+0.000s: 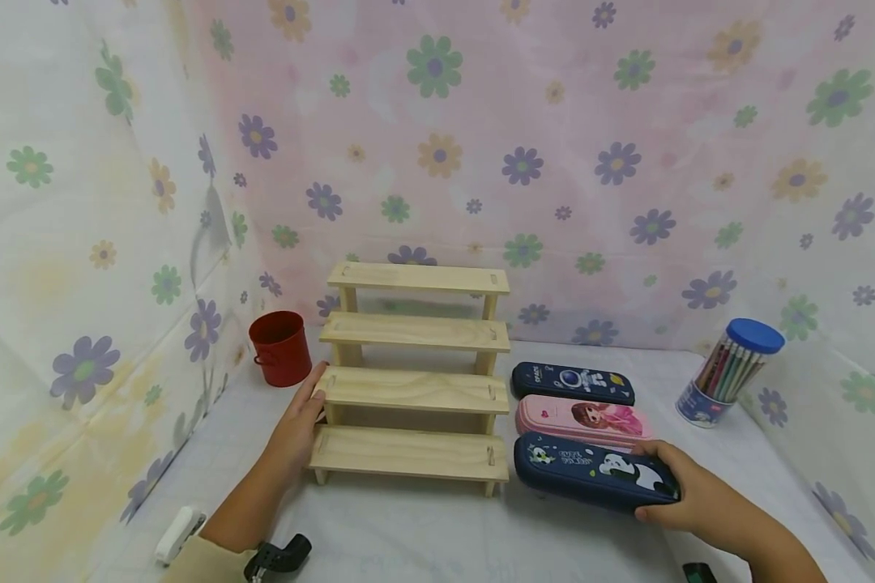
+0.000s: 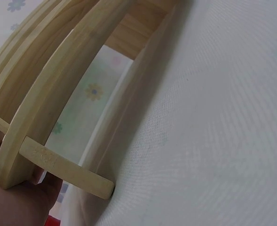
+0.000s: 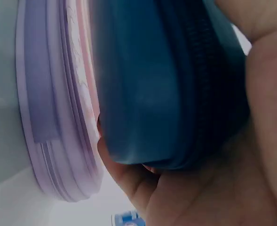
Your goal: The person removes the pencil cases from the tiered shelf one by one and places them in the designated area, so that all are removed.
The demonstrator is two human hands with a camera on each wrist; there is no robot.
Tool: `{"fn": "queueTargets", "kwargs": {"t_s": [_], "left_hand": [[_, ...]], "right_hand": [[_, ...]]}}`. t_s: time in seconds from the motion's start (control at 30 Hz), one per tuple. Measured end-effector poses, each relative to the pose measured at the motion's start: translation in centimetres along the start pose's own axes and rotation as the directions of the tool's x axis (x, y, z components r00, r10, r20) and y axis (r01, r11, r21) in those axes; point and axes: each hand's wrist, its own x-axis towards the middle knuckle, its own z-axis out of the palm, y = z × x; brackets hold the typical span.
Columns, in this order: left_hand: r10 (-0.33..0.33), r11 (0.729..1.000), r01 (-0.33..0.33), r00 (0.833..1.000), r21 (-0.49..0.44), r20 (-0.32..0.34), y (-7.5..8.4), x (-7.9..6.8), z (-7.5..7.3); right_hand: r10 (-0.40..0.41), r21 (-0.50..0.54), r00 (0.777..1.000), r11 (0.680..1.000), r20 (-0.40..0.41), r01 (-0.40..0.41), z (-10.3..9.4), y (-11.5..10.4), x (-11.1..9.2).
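Observation:
A four-step wooden stand (image 1: 416, 453) stands in the middle of the table. My left hand (image 1: 295, 425) holds its left side near the lower steps; in the left wrist view, fingers (image 2: 46, 186) reach under a step beside a short leg. At the stand's right, my right hand (image 1: 689, 494) grips the right end of a navy pencil case (image 1: 586, 478) with a panda print. The right wrist view shows this dark case (image 3: 143, 103) between thumb and fingers. Just behind it lies a pink pencil case (image 1: 547, 414) with a doll picture, then a navy space-themed pencil case (image 1: 576, 395).
A red metal bucket (image 1: 283, 348) stands left of the stand. At the far right is a tub of pencils (image 1: 729, 372) with a blue lid. Flowered cloth walls (image 1: 437, 178) enclose the back and sides. A white device (image 1: 178, 534) lies near my left forearm.

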Motion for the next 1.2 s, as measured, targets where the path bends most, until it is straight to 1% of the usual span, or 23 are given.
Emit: {"fn": "queueTargets", "kwargs": {"t_s": [0.2, 0.33, 0.5, 0.67, 0.77, 0.93, 1.07, 1.2], "left_hand": [[0.016, 1.000, -0.016, 1.000, -0.013, 0.006, 0.1, -0.1, -0.1], [0.014, 1.000, -0.014, 1.000, -0.014, -0.002, 0.1, -0.2, 0.0], [0.006, 1.000, -0.006, 1.000, -0.010, 0.001, 0.1, -0.2, 0.1], [-0.006, 1.000, 0.006, 1.000, -0.004, -0.001, 0.1, -0.1, 0.0], [-0.018, 1.000, 0.018, 1.000, -0.007, -0.004, 0.1, 0.0, -0.1], [-0.022, 1.000, 0.022, 1.000, -0.013, 0.003, 0.2, 0.0, -0.1], [-0.020, 1.000, 0.020, 1.000, -0.013, 0.006, 0.2, -0.1, 0.0], [-0.025, 1.000, 0.025, 1.000, -0.008, 0.006, 0.3, -0.2, 0.0]], "right_hand": [[0.006, -0.006, 0.999, 1.000, 0.041, -0.006, -0.1, 0.9, -0.6], [0.034, 0.004, 0.997, 0.999, 0.063, -0.034, 0.0, 0.9, -0.7], [0.069, -0.058, 0.996, 0.996, 0.054, -0.066, 0.0, 0.9, -1.0], [0.034, -0.085, 0.997, 0.996, 0.068, -0.028, 0.0, 1.2, -1.6], [0.033, -0.087, 0.996, 0.996, 0.079, -0.026, 0.2, 1.5, -1.6], [0.093, -0.113, 0.990, 0.990, 0.102, -0.081, 0.6, 1.7, -1.5], [0.104, -0.125, 0.987, 0.988, 0.124, -0.089, 0.8, 1.9, -1.7], [0.130, -0.163, 0.985, 0.980, 0.110, -0.111, 1.0, 1.6, -1.6]]}}
